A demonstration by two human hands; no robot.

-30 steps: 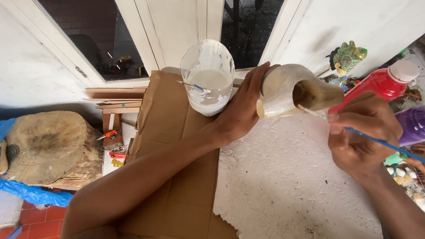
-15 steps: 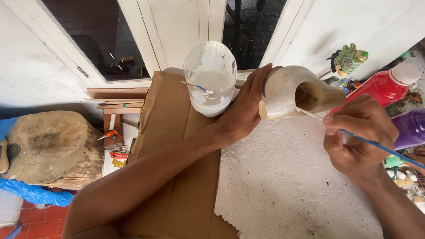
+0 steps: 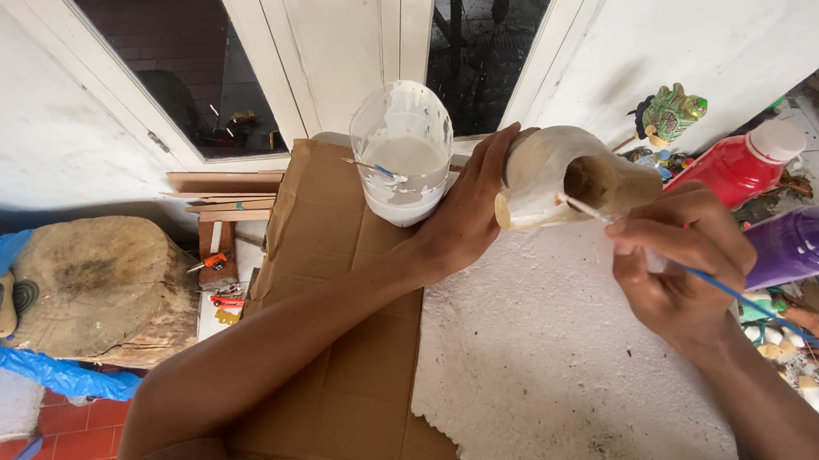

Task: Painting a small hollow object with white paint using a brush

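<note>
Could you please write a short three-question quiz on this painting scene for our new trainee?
1. True or false: the left hand grips the cream-coloured hollow figure.
2. What does the right hand hold? A) scissors B) a thin blue-handled brush C) a sponge
3. Which colours are the two paint bottles at the right edge?

Key:
1. True; the fingers wrap its left side.
2. B; its tip reaches into the figure's brown opening.
3. One red bottle, one purple bottle, both lying near the white foam sheet.
</note>
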